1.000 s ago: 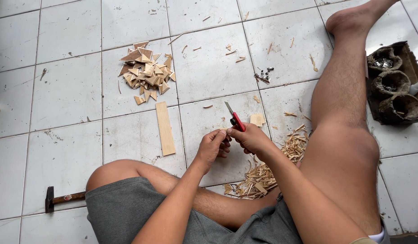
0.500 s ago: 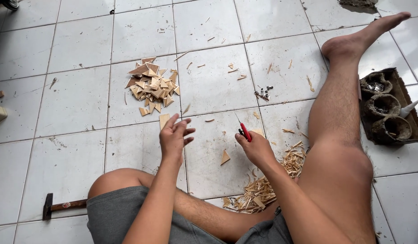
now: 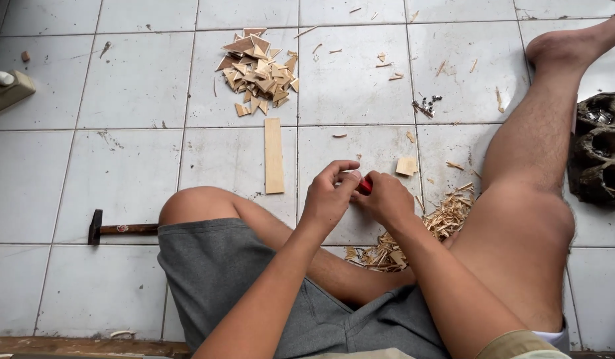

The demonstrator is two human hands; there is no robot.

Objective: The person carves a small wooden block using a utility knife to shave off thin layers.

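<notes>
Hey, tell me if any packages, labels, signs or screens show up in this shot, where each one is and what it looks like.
Label: small red and white sticker on the hammer handle, on the floor tiles left of the knee.
Moulded pulp tray: dark grey, cupped, at the right edge beside the leg, small metal bits in one cup.
No signs or screens.

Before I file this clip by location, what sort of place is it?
Probably an informal home woodworking spot on a white tiled floor: a pile of cut wood pieces, shavings and a hammer lie about the seated person.
</notes>
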